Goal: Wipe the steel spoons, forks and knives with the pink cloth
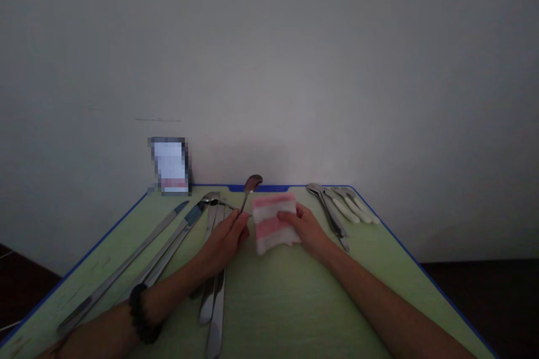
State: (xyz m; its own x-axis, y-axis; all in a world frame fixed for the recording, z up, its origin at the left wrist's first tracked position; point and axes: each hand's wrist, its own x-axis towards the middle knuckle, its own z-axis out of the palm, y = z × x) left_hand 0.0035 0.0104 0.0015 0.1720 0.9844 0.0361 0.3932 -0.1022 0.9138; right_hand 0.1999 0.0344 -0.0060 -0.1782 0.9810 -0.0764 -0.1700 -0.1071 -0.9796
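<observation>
My left hand (225, 241) is closed around the handle of a metal spoon (253, 184), whose bowl points up and away above the table. Pinched in my right hand (306, 230) is a pink-and-white striped cloth (273, 223), hanging just right of the spoon and apart from its bowl. Under and beside my left forearm lie several long metal utensils, among them table knives (216, 308); the forearm hides part of them. To the right of my right hand rests a bunch of metal spoons (326, 205).
The green table (269, 303) has a blue edge and stands against a grey wall (269, 67). A blurred-out phone (170, 165) leans upright at the back left. One long utensil (122, 269) lies along the left side. Several white-handled utensils (349, 210) lie at the back right.
</observation>
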